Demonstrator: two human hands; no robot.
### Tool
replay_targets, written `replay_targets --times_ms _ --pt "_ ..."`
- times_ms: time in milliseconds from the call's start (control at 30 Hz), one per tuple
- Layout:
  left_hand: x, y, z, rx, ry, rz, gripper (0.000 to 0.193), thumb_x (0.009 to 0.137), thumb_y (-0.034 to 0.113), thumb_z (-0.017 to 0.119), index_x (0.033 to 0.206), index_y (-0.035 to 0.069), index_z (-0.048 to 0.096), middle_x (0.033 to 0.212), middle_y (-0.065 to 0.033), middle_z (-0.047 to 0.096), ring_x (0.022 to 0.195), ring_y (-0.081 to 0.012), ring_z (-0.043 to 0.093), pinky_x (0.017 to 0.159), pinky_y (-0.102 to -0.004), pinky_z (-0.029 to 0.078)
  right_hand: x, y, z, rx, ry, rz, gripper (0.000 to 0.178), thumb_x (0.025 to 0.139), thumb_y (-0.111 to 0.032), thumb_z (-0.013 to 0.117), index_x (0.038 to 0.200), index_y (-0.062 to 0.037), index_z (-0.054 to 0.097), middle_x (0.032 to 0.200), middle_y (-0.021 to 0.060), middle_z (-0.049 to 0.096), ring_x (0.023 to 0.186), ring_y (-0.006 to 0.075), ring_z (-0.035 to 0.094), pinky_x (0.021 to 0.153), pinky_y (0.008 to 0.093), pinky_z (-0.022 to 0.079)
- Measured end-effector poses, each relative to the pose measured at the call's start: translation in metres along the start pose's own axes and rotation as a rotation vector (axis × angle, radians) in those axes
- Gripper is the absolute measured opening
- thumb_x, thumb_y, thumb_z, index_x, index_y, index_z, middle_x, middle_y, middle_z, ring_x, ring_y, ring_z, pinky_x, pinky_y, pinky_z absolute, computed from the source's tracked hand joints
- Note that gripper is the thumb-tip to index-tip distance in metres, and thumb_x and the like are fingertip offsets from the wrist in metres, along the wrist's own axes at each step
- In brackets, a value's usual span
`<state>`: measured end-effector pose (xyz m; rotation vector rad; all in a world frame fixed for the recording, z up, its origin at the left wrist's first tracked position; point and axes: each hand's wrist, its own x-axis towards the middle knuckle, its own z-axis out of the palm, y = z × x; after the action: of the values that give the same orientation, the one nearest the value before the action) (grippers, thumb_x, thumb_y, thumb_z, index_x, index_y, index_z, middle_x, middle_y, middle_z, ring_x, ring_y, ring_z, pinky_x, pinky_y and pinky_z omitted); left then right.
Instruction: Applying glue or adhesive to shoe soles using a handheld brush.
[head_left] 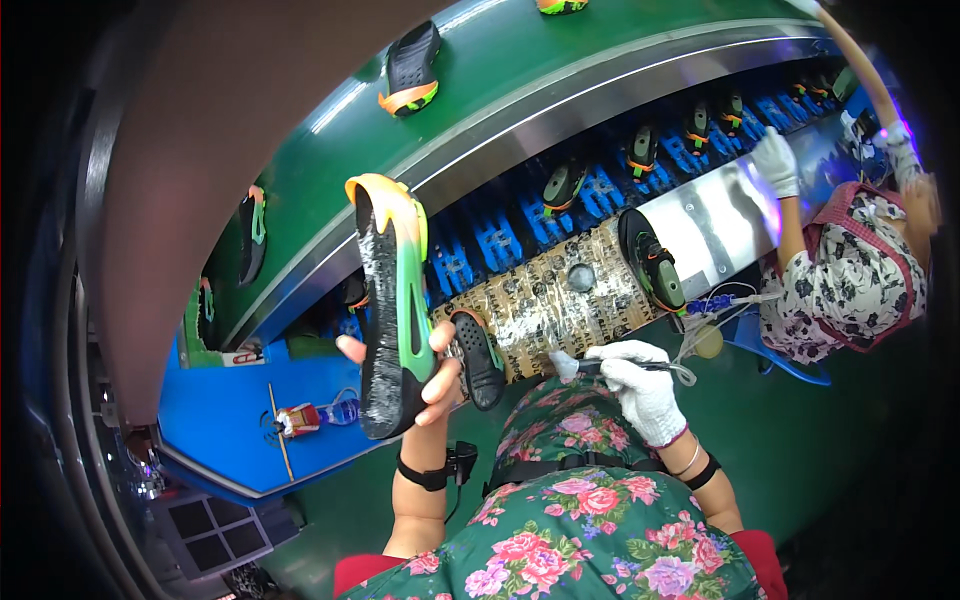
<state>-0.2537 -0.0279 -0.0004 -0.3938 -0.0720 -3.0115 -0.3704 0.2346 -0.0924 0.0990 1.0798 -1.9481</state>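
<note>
Raised at centre left is a shoe sole with a black inner face, streaked with something whitish and shiny, and an orange-to-green sidewall. My bare left hand is closed round its lower end. In a white glove, my right hand grips a brush with pale bristles and a thin clear tube running by the hand. The brush is apart from the sole, over the near edge of the tape-covered bench. A black perforated sole leans by that edge, partly behind my left hand.
Beyond the bench, a row of blue holders carries several dark shoe pieces. A green conveyor with soles runs behind a metal rail. Another black-green shoe piece lies on the bench's right. A co-worker's gloved hand is farther right; a blue table stands left.
</note>
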Motion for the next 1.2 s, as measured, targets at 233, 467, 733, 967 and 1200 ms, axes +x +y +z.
replay_targets --times_ms 233,467,733,967,1200 --pt "0.051 0.080 0.007 0.320 -0.015 0.033 0.107 0.084 0.068 0.068 0.156 0.005 0.021 0.141 -0.0320 0.036 0.090 -0.0331 0.053 0.056 -0.0333 0.059 0.002 0.006 -0.003 -0.044 -0.016 -0.031 0.022 0.085 -0.007 0.072 0.106 0.0010 0.075 0.085 0.0075 0.074 0.067 0.0090 0.064 0.056 0.0204 0.043" --pt "0.128 0.170 -0.014 0.156 0.376 0.319 0.095 0.092 0.058 0.062 0.153 -0.004 0.024 0.156 -0.0334 0.019 0.136 -0.0460 0.038 0.102 -0.0429 0.052 0.006 0.017 0.000 -0.056 -0.050 -0.026 0.022 0.087 -0.007 0.072 0.107 0.0004 0.075 0.080 0.0051 0.071 0.067 0.0084 0.061 0.056 0.0208 0.043" --pt "0.071 0.154 -0.038 1.094 0.773 0.835 0.048 0.094 0.014 0.067 0.134 -0.006 0.051 0.140 -0.0237 0.044 0.133 -0.0397 0.045 0.108 -0.0509 0.049 0.010 0.015 -0.005 -0.053 -0.015 -0.072 0.021 0.089 -0.009 0.070 0.106 0.0012 0.076 0.083 0.0060 0.072 0.069 0.0096 0.063 0.059 0.0217 0.046" --pt "0.131 0.214 -0.044 2.230 1.143 0.601 0.120 0.069 0.035 0.093 0.160 0.009 0.019 0.130 -0.0248 0.059 0.116 -0.0328 0.061 0.102 -0.0410 0.046 0.015 0.014 -0.005 -0.038 -0.062 -0.065 0.020 0.088 -0.008 0.072 0.105 0.0006 0.076 0.082 0.0045 0.071 0.066 0.0076 0.059 0.059 0.0213 0.044" --pt "0.198 0.182 -0.067 2.444 1.152 0.561 0.120 0.064 0.046 0.093 0.158 0.009 0.027 0.125 -0.0213 0.063 0.109 -0.0293 0.065 0.099 -0.0393 0.049 0.011 0.020 -0.010 -0.066 -0.044 -0.106 0.018 0.088 -0.005 0.072 0.105 0.0001 0.076 0.085 0.0045 0.073 0.069 0.0083 0.061 0.062 0.0228 0.048"
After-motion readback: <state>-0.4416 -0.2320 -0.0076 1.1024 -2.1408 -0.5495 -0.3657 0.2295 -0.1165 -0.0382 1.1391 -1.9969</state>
